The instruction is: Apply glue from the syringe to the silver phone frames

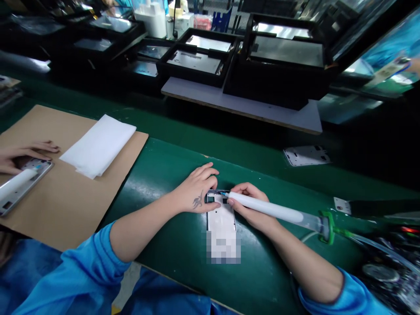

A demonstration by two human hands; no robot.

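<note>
A white phone frame [222, 218] lies flat on the green mat [170, 175] in front of me. My left hand [197, 190] rests on its top left corner, fingers curled over the edge and pressing it down. My right hand [251, 205] is wrapped round a white glue syringe [272, 210], whose blue tip touches the top edge of the frame. A green collar and a clear hose [370, 243] run from the syringe's rear end to the right.
At the far left a co-worker's hand [22, 154] holds another phone frame [24, 183] on brown cardboard [65, 197], beside a white cloth [98, 145]. Black trays [278, 65] stand on a shelf behind. A further white frame [306, 155] lies on the belt.
</note>
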